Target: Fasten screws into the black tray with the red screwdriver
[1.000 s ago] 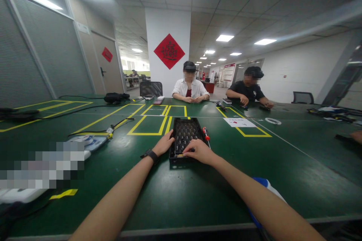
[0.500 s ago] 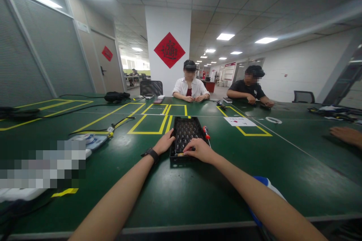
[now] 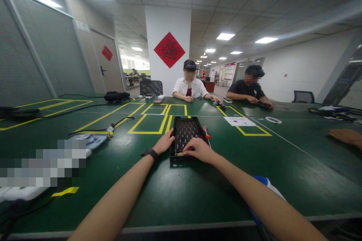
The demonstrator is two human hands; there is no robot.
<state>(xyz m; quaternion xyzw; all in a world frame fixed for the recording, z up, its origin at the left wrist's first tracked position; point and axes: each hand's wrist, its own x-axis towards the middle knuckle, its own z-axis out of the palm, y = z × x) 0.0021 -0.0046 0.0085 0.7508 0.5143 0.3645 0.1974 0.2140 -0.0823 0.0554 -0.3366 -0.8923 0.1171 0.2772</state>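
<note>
A black rectangular tray (image 3: 189, 128) with rows of round holes lies on the green table in front of me. My left hand (image 3: 164, 144) grips its left wall, the thumb over the rim and the other fingers mostly hidden. At the near right end of the tray, my right hand (image 3: 199, 150) is closed in a pinch inside the wall. Its fingertips meet a small yellowish piece (image 3: 180, 154) at the near edge; what lies between them is too small to make out. A red-handled screwdriver (image 3: 206, 132) rests along the tray's right side.
Yellow tape rectangles (image 3: 147, 133) mark the green table (image 3: 169, 203). A printed sheet (image 3: 240, 121) and a white ring (image 3: 273, 120) lie to the right. Two people sit opposite; another person's hand (image 3: 345, 136) rests at the right. Cables and a plastic pouch (image 3: 94, 141) are on the left.
Both my hands and the tray hold nearly the same position. Across the table, the person in white has stretched a hand toward a dark object on the right.
</note>
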